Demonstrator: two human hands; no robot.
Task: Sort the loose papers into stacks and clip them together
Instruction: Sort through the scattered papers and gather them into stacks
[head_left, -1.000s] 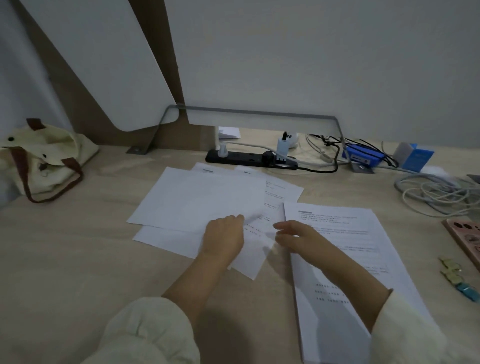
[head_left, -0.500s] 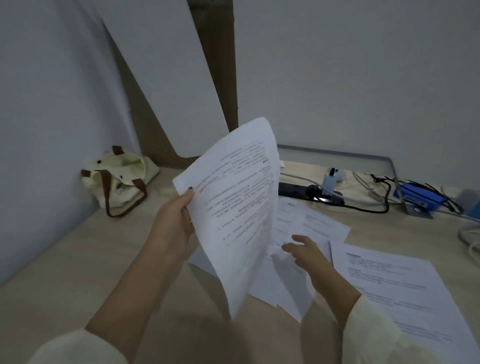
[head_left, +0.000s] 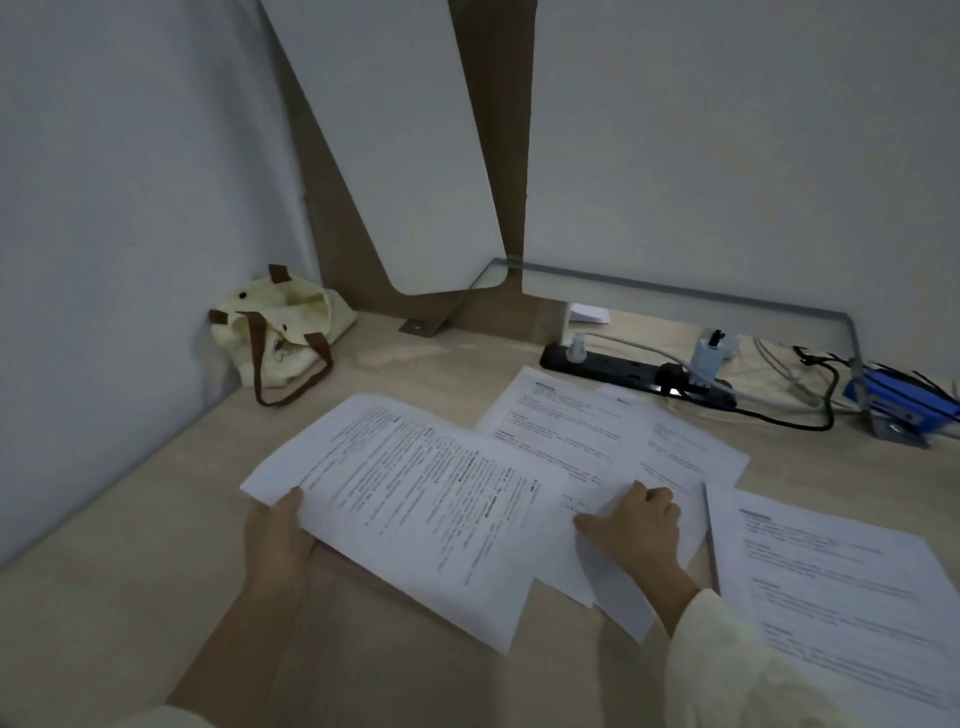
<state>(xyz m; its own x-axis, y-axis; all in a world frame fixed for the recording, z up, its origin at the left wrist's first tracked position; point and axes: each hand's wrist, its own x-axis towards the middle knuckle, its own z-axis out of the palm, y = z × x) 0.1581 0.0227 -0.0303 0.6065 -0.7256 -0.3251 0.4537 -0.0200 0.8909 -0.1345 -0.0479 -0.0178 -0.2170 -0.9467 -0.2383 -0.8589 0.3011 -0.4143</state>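
Loose papers (head_left: 597, 436) lie overlapped on the desk (head_left: 156, 545), beside a neater stack (head_left: 831, 571). The left hand (head_left: 278, 540) pinches one printed sheet (head_left: 426, 509) at its edge, thumb on top. The right hand (head_left: 636, 525) rests curled on the middle sheets; whether it pinches one I cannot tell. Sliding the printed sheet could drag the others and mix them.

Pale wood desk (head_left: 130, 519), grey walls (head_left: 727, 130) (dim light), brown panel (head_left: 488, 78) behind.
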